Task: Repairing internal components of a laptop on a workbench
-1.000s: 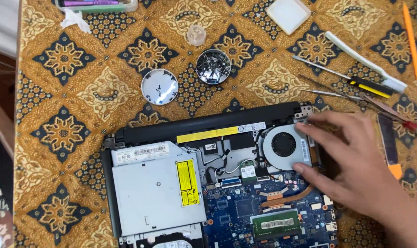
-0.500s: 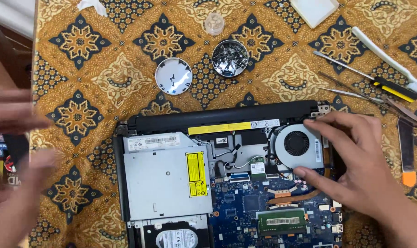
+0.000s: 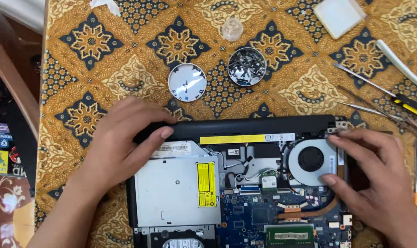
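Note:
An opened laptop [image 3: 245, 126] lies bottom-up on the patterned cloth, its blue mainboard [image 3: 259, 216], silver optical drive [image 3: 176, 193] and round cooling fan [image 3: 311, 160] exposed. My left hand [image 3: 119, 142] rests on the laptop's far left corner, fingers curled over the black back edge. My right hand [image 3: 373, 179] sits at the right side, with thumb and fingertips touching the rim of the cooling fan near the hinge [image 3: 339, 124]. Neither hand lifts anything.
A small round tin of screws [image 3: 246, 66] and its white lid [image 3: 187, 81] lie beyond the laptop. A clear cap [image 3: 232, 28], a white pad [image 3: 339, 16], tweezers [image 3: 362, 79] and a yellow-black screwdriver [image 3: 412, 105] lie at the far right. The table edge [image 3: 43, 69] runs down the left.
My left hand came in from the left and settled on the laptop's far left corner. My right hand stayed at the fan. The view shifted slightly.

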